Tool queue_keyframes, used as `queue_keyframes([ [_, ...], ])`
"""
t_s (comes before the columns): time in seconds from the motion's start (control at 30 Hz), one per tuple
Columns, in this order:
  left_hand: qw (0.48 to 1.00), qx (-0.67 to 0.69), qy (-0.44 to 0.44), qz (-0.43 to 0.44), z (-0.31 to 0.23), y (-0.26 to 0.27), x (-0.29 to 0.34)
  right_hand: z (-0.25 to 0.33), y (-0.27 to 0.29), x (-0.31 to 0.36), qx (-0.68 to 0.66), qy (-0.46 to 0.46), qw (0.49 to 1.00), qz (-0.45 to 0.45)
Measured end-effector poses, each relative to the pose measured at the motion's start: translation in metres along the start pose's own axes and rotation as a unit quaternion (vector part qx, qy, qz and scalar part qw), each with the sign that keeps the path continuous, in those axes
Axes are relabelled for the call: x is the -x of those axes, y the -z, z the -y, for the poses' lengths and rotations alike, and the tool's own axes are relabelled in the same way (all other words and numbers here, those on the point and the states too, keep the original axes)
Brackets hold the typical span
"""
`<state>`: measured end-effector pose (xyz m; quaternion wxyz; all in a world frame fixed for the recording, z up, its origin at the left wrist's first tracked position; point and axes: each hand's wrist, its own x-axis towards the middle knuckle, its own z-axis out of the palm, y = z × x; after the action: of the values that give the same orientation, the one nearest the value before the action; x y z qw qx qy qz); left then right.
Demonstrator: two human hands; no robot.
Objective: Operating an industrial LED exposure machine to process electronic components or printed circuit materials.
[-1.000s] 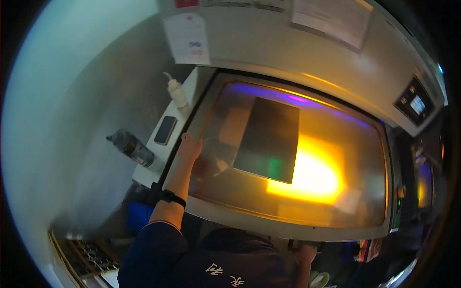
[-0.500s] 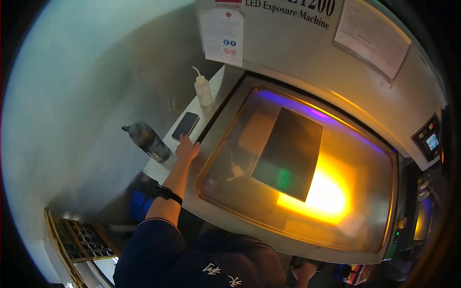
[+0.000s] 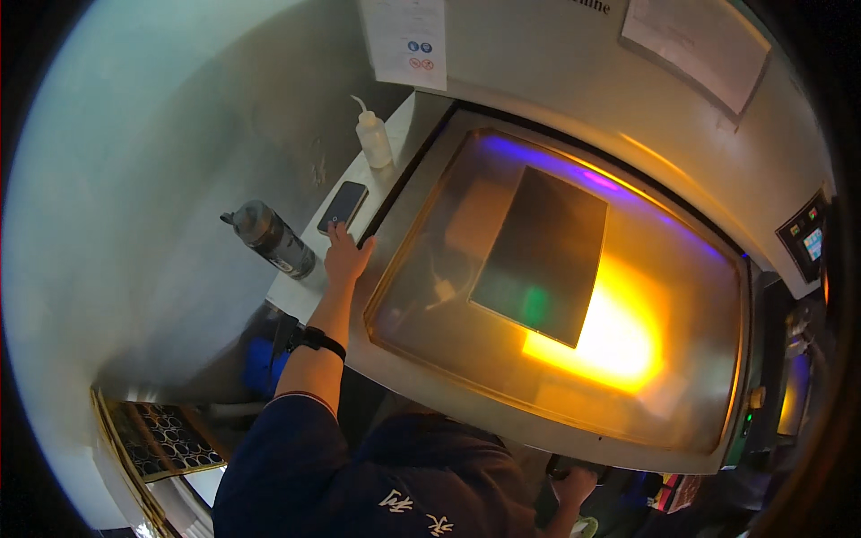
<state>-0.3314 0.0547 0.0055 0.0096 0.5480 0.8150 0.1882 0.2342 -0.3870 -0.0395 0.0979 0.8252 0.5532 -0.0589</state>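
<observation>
My left hand [image 3: 348, 255] rests at the left edge of the machine with its fingers apart, a black band on the wrist. Its fingertips reach the near end of a dark smartphone [image 3: 343, 207] lying on the white side ledge; whether they press on it is hard to tell. A grey water bottle [image 3: 273, 240] stands left of the hand, and a white squeeze bottle [image 3: 373, 141] with a bent spout is beyond the phone. Below the machine's front edge, my right hand [image 3: 574, 487] is closed by a dark handle-like part, partly in shadow.
The exposure machine's bed [image 3: 421, 269] glows yellow at right of centre, under a clear cover. A dark rectangular panel [image 3: 543, 255] lies in it. A control panel [image 3: 807, 238] is at far right. Patterned sheets [image 3: 170, 439] stand at lower left.
The view has shifted, so the machine sits higher. My left thumb has spread from the fingers, and a small light mark shows on the phone's near end. My right hand shows more.
</observation>
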Motion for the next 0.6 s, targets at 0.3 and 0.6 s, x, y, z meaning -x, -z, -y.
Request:
queue_keyframes([
  [0.3, 0.993, 0.104, -0.045, -0.035, -0.045, -0.01, 0.044, -0.003, 0.007, 0.001, -0.024, 0.005, 1.0, -0.003],
  [0.6, 0.932, 0.005, -0.293, 0.213, -0.264, -0.058, 0.266, -0.015, 0.007, 0.002, -0.055, 0.048, 0.996, 0.056],
])
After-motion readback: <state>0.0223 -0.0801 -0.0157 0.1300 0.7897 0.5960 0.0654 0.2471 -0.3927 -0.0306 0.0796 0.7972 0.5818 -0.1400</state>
